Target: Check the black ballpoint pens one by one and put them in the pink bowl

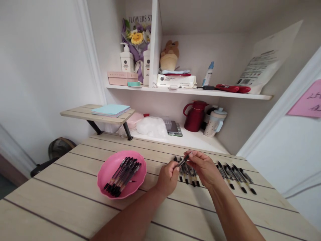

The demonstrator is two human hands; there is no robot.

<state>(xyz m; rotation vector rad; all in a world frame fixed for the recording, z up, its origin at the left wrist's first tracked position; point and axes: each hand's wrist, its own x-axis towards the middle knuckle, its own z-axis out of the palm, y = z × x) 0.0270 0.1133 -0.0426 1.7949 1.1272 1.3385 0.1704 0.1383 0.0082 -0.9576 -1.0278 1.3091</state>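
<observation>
Both my hands grip one dark pen [184, 160] above the table. My left hand [168, 179] is closed around its lower left end, and my right hand [202, 167] pinches the upper end by the black cap. Just beneath and behind them lies a group of pens [187, 174], partly hidden by my fingers. To the right, a second group of pens [235, 176] lies in a slanted row, black ends toward me. On the left stands a pink scalloped dish [102, 175] with a pile of capped pens [122, 175] in it.
A small raised wooden shelf [75, 113] with blue paper [110, 109] stands at the back left of the plank table [75, 201]. Behind are a white plastic bag [151, 127], a red jug [195, 117] and a pale cup [214, 124]. A white shelf [215, 93] overhangs them.
</observation>
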